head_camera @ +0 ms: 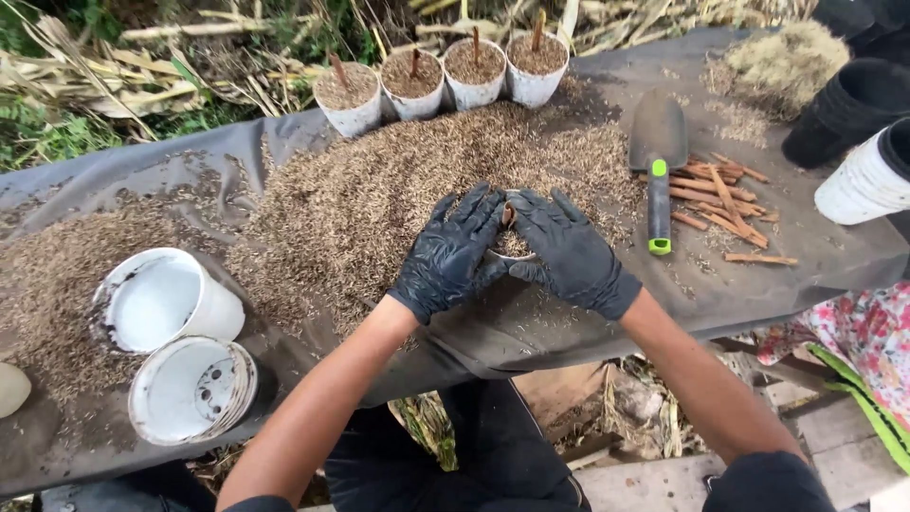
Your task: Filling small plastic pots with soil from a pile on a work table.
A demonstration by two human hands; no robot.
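While both gloved hands, left hand [448, 251] and right hand [569, 254], cup a husk-filled pot [511, 245], four filled pots [443, 76] stand behind.

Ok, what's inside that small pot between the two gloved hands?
The small white plastic pot shows brown husk-like filling and a brown stick tip. The black-gloved left hand and right hand cover its sides, hiding anything deeper.

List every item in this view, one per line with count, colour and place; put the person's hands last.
filled pots: four, white, far edge, a stick in each
empty pots: two, white, near left, on their sides
husk heap: one, brown, sheet centre
sheet: one, dark grey, covering table
trowel: one, grey blade, green handle, right
cuttings: pile, reddish-brown, beside trowel
stacked pots: black and white, far right
held pot: one, husk-filled, between hands
left hand: black glove, cupping pot
right hand: black glove, cupping pot
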